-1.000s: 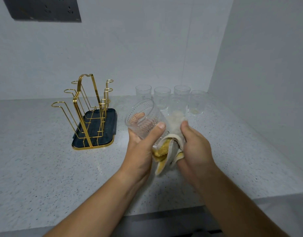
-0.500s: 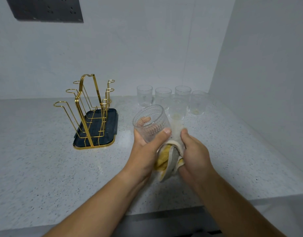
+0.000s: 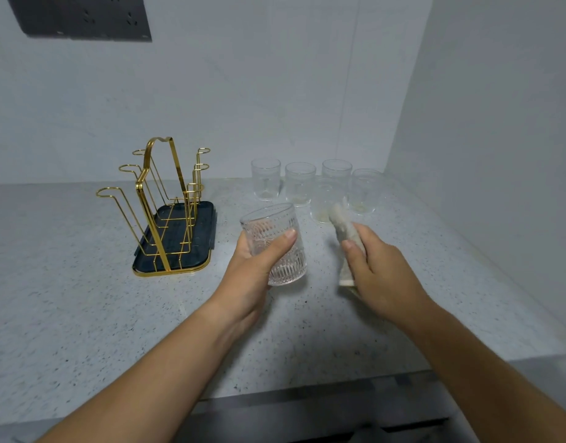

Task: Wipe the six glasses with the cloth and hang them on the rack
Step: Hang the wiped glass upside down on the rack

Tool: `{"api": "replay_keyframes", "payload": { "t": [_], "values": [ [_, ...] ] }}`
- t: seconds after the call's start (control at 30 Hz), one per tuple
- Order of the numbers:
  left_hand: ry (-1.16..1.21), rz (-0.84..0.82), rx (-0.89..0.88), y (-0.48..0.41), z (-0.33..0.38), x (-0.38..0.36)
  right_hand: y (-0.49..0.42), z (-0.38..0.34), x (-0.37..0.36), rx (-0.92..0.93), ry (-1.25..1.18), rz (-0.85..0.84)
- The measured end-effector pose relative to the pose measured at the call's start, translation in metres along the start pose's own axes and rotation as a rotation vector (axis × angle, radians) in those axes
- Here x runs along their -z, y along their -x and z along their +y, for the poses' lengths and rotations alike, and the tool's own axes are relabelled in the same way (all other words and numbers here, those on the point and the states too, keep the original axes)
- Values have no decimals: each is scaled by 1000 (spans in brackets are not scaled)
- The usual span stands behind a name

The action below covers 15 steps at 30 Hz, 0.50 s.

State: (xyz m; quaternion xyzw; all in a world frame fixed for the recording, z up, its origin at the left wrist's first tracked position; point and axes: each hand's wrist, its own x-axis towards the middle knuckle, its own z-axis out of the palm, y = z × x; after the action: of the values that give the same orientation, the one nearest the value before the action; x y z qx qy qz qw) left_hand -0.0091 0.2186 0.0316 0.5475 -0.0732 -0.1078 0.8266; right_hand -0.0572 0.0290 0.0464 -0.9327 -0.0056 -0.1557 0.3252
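The clear ribbed glass tumbler is held above the speckled grey countertop, tilted slightly, mouth up. The left hand wraps its middle, thumb across the near wall and fingers behind. By the look of it the tumbler is stiff, breakable and fairly weighty. Its ribs probably give purchase, so a grasp round the mid-wall suits it better than a pinch at the rim. The right hand is apart from the glass, to its right, and clutches a folded beige cloth. The gold wire rack on its dark tray stands near on the left with nothing on its prongs, and five more clear glasses wait upright near the back wall.
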Motion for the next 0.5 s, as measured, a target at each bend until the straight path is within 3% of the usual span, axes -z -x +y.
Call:
{"api": "replay_keyframes", "payload": {
  "t": [0.07, 0.17, 0.3, 0.5],
  "values": [
    [-14, 4, 14, 1, -1, -1, -2, 10, -9, 7, 144, -121],
    [-33, 9, 23, 2, -2, 2, 2, 20, -30, -58, 147, -286],
    [-45, 21, 30, 3, -4, 10, 2, 16, -44, -170, 117, -355],
    [-47, 11, 8, 6, -1, 19, -4, 5, -44, -155, 123, -410]
  ]
}}
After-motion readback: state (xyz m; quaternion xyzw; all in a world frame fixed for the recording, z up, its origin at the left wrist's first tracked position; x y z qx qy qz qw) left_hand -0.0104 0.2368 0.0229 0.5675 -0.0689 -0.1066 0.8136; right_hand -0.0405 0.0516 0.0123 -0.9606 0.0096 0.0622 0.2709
